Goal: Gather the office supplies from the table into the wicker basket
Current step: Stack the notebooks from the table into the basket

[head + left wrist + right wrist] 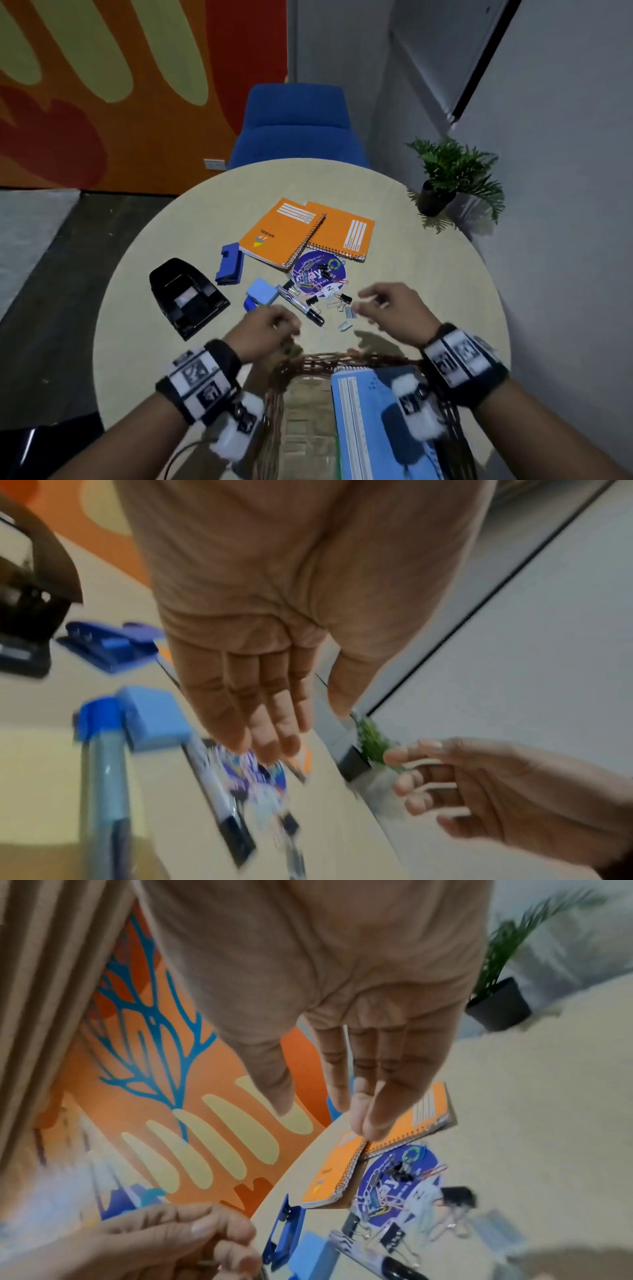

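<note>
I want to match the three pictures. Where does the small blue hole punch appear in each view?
Head: the blue hole punch lies left of centre on the table, beside the left orange notebook.
Left wrist: at the left edge, mid-height, beside the black hole punch.
Right wrist: low, centre, seen edge-on, below the notebook.
Shared landmark: the round purple disc with clips.

Dim, flat indoor light, looks overhead. Head view is wide-angle: table (445, 308) rim bows, walls lean at the edges, corners go dark. Soft shadows sit under both hands and beside the plant (455, 171). Both wrist views are motion-smeared; the marker (219, 791) and clips (394, 1229) streak, palms up close are soft. No glare.
</note>
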Tool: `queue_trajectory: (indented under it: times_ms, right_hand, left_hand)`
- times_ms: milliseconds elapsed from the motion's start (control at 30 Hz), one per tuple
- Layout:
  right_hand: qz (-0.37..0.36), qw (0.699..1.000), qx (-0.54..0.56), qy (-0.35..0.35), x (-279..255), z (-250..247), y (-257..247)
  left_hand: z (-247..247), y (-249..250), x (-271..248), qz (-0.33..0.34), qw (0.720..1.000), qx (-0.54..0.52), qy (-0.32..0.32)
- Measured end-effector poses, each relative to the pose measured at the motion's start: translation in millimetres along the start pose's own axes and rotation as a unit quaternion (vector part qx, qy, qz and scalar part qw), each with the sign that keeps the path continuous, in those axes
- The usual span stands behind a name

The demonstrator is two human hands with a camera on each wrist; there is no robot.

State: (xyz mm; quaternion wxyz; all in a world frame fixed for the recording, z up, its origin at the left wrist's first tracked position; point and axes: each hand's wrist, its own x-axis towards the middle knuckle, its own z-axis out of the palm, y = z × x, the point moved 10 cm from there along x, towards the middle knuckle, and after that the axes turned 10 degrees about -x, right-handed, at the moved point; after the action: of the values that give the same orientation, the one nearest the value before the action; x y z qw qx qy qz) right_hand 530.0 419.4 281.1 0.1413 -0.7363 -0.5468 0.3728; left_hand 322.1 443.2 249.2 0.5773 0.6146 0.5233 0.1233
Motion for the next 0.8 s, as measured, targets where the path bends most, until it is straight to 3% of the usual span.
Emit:
queue_trajectory:
  times_ms: [100, 233, 333, 467, 567, 800]
  right_hand:
    - [0.048, 0.997, 0.053, -0.007, 75, 20, -21]
    - [0.079, 0.996, 0.006, -0.047, 151, 65, -57]
    - [0.12, 0.992, -0.006, -0.041, 192, 88, -62]
    - [0.181, 0.983, 0.03, -0.023, 211, 98, -53]
    - [0.198, 0.976, 0.085, -0.021, 224, 104, -41]
    - [0.154, 0.966, 0.206, 0.001, 220, 90, -67]
  left_hand:
    - [-67, -4, 58, -0.029, 0.993, -0.083, 0.084]
    - [-131, -5, 140, -0.069, 0.948, -0.256, 0.174]
    - [-146, -9, 184, -0.131, 0.959, -0.167, 0.188]
    - [-156, -23, 227, -0.136, 0.971, -0.012, 0.199]
    - [-147, -34, 236, -0.16, 0.967, -0.026, 0.197]
    - [-142, -30, 220, -0.183, 0.963, 0.001, 0.199]
